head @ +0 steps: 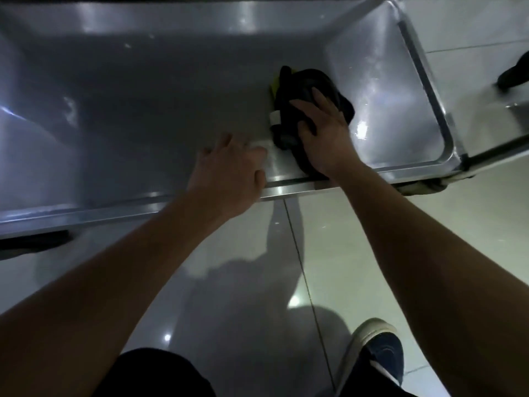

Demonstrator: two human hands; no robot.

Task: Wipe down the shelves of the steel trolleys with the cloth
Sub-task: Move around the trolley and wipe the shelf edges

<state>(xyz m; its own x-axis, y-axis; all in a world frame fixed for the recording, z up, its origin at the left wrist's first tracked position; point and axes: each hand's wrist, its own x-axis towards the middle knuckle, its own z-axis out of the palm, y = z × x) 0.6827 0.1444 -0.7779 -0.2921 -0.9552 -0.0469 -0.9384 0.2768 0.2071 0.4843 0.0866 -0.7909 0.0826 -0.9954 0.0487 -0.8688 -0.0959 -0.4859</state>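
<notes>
Shoe (378,351): nearest to us, a dark blue shoe with a pale sole, on the floor well short of the trolley shelf.

Floor (257,282): glossy pale tiles, carrying the shadows of our two arms, between the shoe and the shelf's near rim.

Trolley shelf (128,110): steel tray with a raised rim and rounded corners; our landmark for every entry here. Its near rim runs under both our wrists.

Left hand (229,164): just past the shelf's near rim, palm down, fingers loosely spread and straight, holding nothing. We cannot tell whether the fingertips touch the steel.

Right hand (320,133): over the right part of the shelf, beside the left hand and slightly farther in. Fingers wide and laid flat on the cloth, pressing it down rather than curling round it.

Cloth (312,81): dark bundle with a yellow-green edge and a small pale tag on its left side, lying on the shelf's floor near the right end. It sits under our right palm and fingers and bulges out past the fingertips on the far side; the left hand's fingertips are near it but apart.

Dark object (515,73): beyond the shelf's right rim, on the floor; too blurred for us to name.
</notes>
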